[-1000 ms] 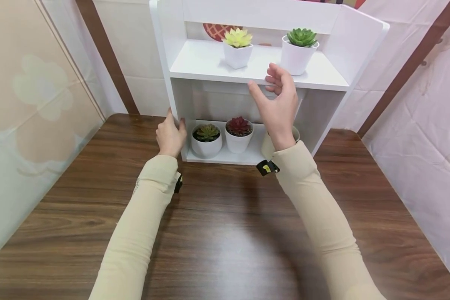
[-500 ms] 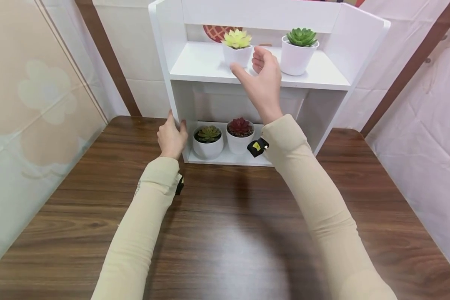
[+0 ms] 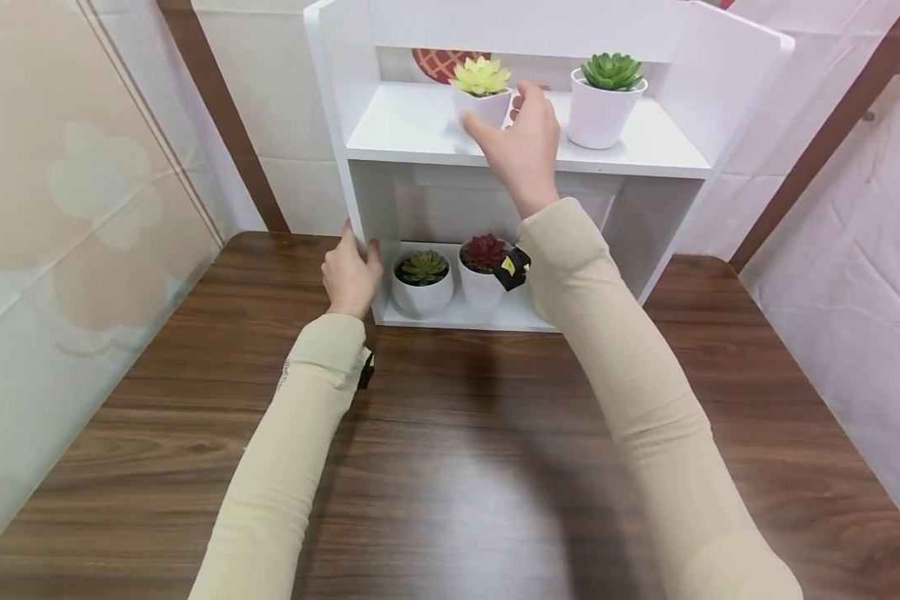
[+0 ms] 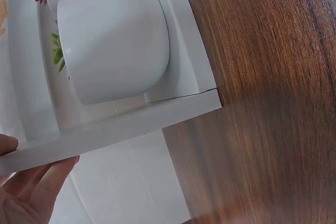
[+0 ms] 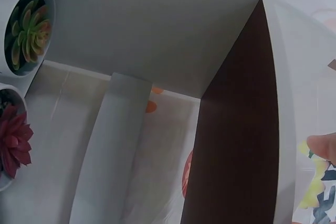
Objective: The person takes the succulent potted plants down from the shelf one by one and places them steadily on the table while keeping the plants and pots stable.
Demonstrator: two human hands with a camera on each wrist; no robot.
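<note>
My left hand (image 3: pixel 350 273) grips the left side panel of a white two-tier shelf (image 3: pixel 420 156), thumb inside and fingers outside. In the left wrist view, the fingers (image 4: pixel 44 184) lie against the panel's outer face. On the upper tier, my right hand (image 3: pixel 523 146) is at a small white pot with a yellow-green succulent (image 3: pixel 480 77), thumb in front and fingers at its right side, curved apart. The hand covers part of that pot. To its right stands a white pot with a green succulent (image 3: pixel 607 104). A fingertip (image 5: pixel 324 148) shows beside the yellow plant in the right wrist view.
Below, a round white pot with a green-brown succulent (image 3: pixel 423 283) and a white pot with a red succulent (image 3: pixel 483 271) stand on the lower tier. My right sleeve (image 3: pixel 615 350) hides the tier's right part. The shelf stands on a brown wooden table (image 3: pixel 435 467) before pale curtains (image 3: pixel 270 117).
My right hand has moved left and up, from in front of the green succulent's pot to the yellow-green one. The left hand keeps its grip on the side panel.
</note>
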